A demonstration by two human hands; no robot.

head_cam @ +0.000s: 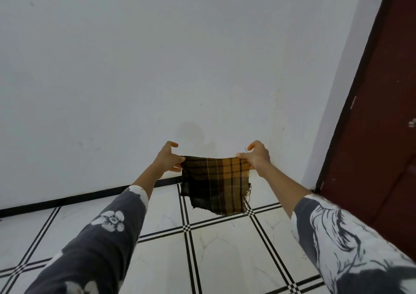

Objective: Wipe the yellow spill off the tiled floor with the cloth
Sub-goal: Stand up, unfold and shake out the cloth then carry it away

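A plaid cloth, brown, black and orange with frayed edges, hangs in the air in front of the white wall. My left hand pinches its upper left corner and my right hand pinches its upper right corner, stretching the top edge between them. The cloth's lower edge dangles above the tiled floor, which is white with black double lines. No yellow spill shows on the visible tiles.
A white wall with a black skirting strip fills the upper view. A dark red door stands at the right, its frame meeting the floor near my right forearm.
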